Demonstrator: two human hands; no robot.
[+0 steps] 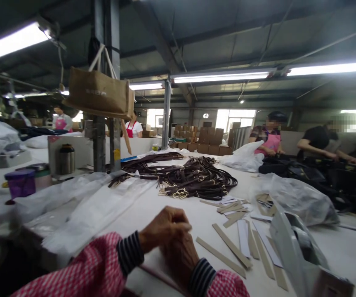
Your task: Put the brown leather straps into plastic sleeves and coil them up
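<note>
My left hand [163, 226] lies over my right hand [180, 258] on the white table [196, 214] at the near edge. The left fingers are curled shut, and whatever is inside them is hidden. The right hand's fingers are covered by the left hand. Both wrists wear striped cuffs under red checked sleeves. Several flat cardboard strips [232, 247] lie just right of my hands. Farther back is a pile of dark straps with gold clasps [196, 177]. White plastic bags [97, 206] lie to the left.
A grey boxy object [301, 251] stands at the near right, behind it a clear plastic bag [295, 198]. A jute bag [100, 93] hangs on a pillar [103, 136]. A steel flask [65, 159] and a purple tub [21, 183] stand at the left. Two people [270, 138] work at the far right.
</note>
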